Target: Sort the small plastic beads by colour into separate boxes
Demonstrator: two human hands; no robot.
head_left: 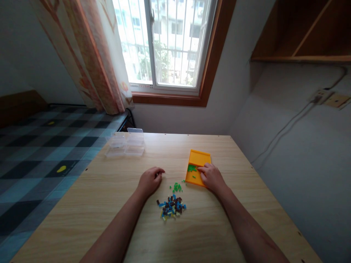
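An orange two-part tray [200, 157] lies on the wooden table, with small green pieces [191, 168] in its near compartment. My right hand [213, 176] reaches over the tray's right side, fingers bent and fingertips close to the green pieces; whether it pinches one is too small to tell. My left hand [150, 180] rests on the table left of a loose group of green pieces [177, 187], its fingers curled together, and what they hold, if anything, is hidden. Nearer the front lies a mixed pile [172, 207] of blue, brown and pale yellow pieces.
Clear plastic boxes [125, 143] stand open at the table's back left. Beyond the table [95, 204] are a window [175, 44] and a curtain [94, 54]. A bed [55, 146] with a checked cover is to the left, a wall with a cable [285, 127] to the right.
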